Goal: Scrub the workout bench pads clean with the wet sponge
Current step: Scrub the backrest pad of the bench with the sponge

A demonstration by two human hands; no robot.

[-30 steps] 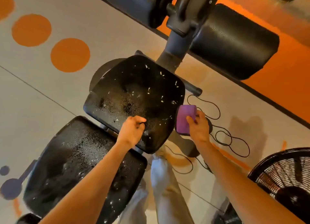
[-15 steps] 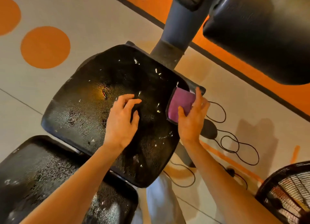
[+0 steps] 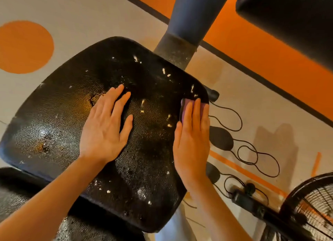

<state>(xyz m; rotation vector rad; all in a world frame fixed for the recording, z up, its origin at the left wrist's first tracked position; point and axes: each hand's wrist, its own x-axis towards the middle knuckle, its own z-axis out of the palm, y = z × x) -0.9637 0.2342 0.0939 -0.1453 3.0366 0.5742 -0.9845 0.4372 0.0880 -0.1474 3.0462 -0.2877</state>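
pressing the small purple sponge [image 3: 187, 103] flat under the straight fingers of the right hand [image 3: 192, 138], at the far right corner of the black textured seat pad [image 3: 75, 118]. bracing with the left hand [image 3: 106, 127], released and laid flat mid-pad. best done with steady downward pressure, overlapping strokes from that corner toward the white flecks [image 3: 143, 102] and rusty stains [image 3: 43, 147] near the left edge.

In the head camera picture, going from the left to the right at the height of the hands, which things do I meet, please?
Orange floor circle → left hand flat on the seat pad → right hand pressing the purple sponge → black cord loops on the floor.
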